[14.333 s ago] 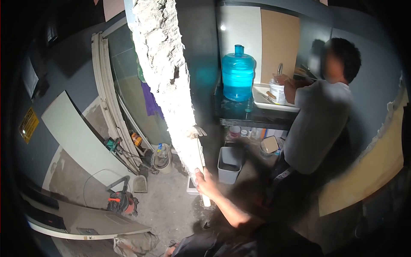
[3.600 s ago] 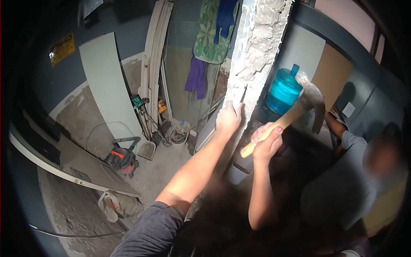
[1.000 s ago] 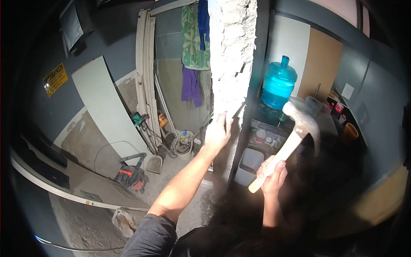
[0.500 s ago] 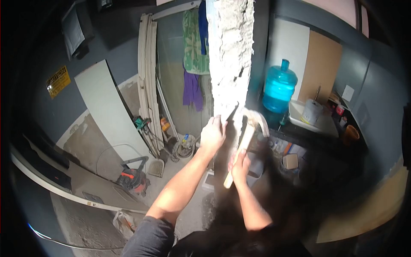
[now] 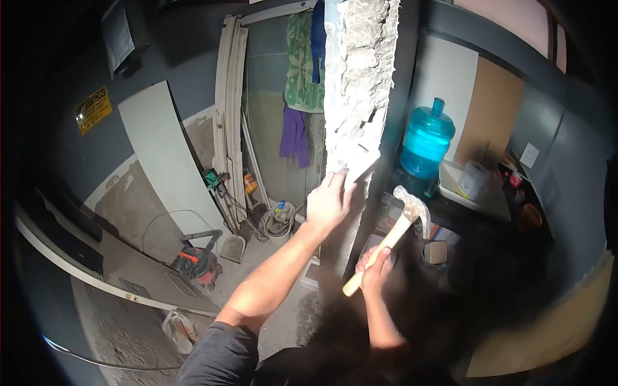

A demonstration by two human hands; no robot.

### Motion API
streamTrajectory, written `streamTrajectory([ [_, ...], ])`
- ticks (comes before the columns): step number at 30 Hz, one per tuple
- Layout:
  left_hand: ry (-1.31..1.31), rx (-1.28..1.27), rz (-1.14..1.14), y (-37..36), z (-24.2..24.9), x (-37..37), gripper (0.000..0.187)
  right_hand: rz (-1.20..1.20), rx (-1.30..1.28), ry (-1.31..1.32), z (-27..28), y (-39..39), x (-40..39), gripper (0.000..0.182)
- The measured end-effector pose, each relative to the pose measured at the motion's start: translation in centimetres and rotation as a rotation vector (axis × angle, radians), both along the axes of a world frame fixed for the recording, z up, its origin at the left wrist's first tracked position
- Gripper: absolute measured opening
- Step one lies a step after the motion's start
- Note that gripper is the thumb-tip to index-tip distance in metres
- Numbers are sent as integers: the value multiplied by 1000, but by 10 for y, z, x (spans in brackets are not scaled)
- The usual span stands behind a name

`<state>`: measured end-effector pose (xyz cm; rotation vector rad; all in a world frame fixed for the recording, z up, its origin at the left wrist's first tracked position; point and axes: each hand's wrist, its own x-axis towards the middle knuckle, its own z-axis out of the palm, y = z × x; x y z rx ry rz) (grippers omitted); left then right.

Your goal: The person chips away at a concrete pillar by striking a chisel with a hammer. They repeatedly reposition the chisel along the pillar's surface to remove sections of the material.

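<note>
My left hand point(image 5: 328, 204) is closed around a short chisel point(image 5: 364, 166), whose bright flat end points up and to the right against the rough wall edge point(image 5: 362, 83). That edge is broken, pale plaster or concrete, strongly lit. Lower and to the right, my right hand point(image 5: 374, 273) grips a claw hammer point(image 5: 400, 226) by its wooden handle. The metal head is up, apart from both the chisel and the wall. My fingers hide part of the chisel.
A blue water jug point(image 5: 427, 141) stands right of the wall edge, near a white sink point(image 5: 452, 180). On the left are a leaning white panel point(image 5: 168, 154), a red-and-black vacuum point(image 5: 198, 265), a dustpan point(image 5: 232, 248) and a bucket point(image 5: 279, 225). Towels point(image 5: 305, 71) hang behind.
The hammer and my right hand have moved right and down, away from the wall edge. The chisel shows more clearly in my left hand, and the view has shifted slightly.
</note>
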<state>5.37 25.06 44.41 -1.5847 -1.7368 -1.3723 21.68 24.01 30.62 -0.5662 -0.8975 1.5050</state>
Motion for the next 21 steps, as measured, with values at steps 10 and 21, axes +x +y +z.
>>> streamTrajectory([
  [10,24,-61,-14,-1,4,-40,37,-81,119,-119,27,-7,36,45],
  [21,17,97,-131,1,11,-51,30,-278,897,-75,84,5,-2,53],
])
